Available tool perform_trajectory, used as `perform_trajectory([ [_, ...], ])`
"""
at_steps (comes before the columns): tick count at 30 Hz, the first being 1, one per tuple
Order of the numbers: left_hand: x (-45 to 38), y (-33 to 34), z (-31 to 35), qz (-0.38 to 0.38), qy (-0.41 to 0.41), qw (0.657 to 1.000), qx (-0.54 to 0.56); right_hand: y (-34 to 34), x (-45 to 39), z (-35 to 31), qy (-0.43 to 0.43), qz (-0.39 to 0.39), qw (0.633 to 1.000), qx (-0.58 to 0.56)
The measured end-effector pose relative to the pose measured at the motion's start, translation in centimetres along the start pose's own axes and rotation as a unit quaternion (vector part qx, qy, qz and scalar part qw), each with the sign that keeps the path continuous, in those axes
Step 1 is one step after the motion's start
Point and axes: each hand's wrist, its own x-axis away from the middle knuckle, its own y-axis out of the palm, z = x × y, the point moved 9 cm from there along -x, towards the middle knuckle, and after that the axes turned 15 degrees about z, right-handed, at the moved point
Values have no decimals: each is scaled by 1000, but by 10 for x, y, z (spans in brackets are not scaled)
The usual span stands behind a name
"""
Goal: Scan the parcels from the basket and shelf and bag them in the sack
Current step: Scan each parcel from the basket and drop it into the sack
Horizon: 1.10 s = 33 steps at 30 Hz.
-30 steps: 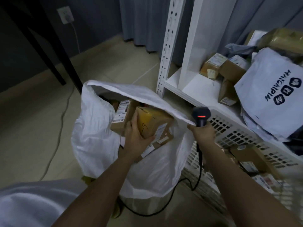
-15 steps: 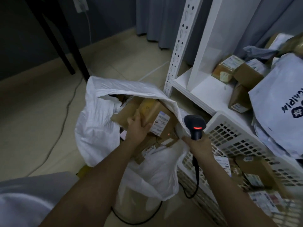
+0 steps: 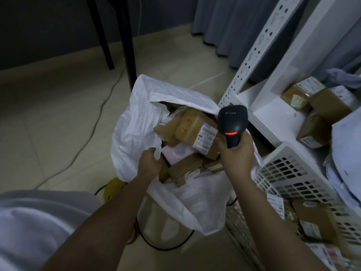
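A white sack [image 3: 134, 132] stands open on the floor, filled with several cardboard parcels. A yellowish box with a white label [image 3: 193, 130] lies on top of them. My left hand [image 3: 150, 161] grips the sack's near left rim. My right hand [image 3: 234, 153] holds a black barcode scanner [image 3: 232, 122] upright over the sack's right side, its red light on. A white perforated basket [image 3: 293, 173] at the right holds more labelled parcels [image 3: 312, 222]. On the white shelf [image 3: 277, 114] behind it lie brown boxes [image 3: 300, 92].
Black table legs [image 3: 127, 42] stand just behind the sack. A grey cable [image 3: 93, 122] runs across the tiled floor at left, and a black scanner cord [image 3: 168, 247] loops under the sack. White mailer bags [image 3: 347, 149] pile at the far right. Curtains hang behind the shelf post [image 3: 252, 49].
My left hand has let go of the yellowish box, which now lies in the sack, and has moved to the sack's rim. The scanner has risen and come closer over the sack.
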Motion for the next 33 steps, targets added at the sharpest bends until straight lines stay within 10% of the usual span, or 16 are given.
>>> perform_trajectory([
  [20, -64, 74, -50, 9, -30, 997, -70, 93, 14, -21, 96, -104, 989, -47],
  [33, -6, -108, 34, 296, -15, 916, 272, 77, 32, -40, 156, -114, 976, -102],
])
